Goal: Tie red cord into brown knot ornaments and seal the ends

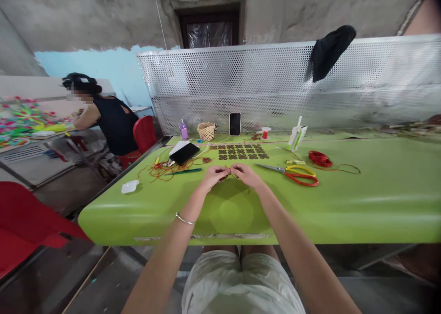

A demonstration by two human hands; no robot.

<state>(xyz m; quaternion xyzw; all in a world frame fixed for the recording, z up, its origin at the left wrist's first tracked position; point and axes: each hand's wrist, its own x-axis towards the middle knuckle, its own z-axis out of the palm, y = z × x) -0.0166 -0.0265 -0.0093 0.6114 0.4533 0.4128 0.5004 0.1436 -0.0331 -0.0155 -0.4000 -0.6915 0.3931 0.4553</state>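
Over the green tabletop, my left hand (pixel 217 174) and my right hand (pixel 245 174) meet with fingertips pinched together. Between them is a thin reddish cord (pixel 248 190), one end hanging below my right hand; the small part inside my fingers is mostly hidden. Just beyond my hands lie rows of dark flower-shaped pieces (pixel 243 152). Scissors (pixel 299 174) with yellow and red handles rest right of my right hand. A green pen (pixel 186 171) lies left of my left hand, beside a tangle of orange-red cord (pixel 161 171).
A black phone (pixel 185 154), a white case (pixel 130 187) and a wicker basket (pixel 206 131) are on the left. Another phone (pixel 234 124) stands upright behind. Rightward are a red cord coil (pixel 319 159), a spool (pixel 265 133) and a carton (pixel 296 138). A person (pixel 115 123) sits far left.
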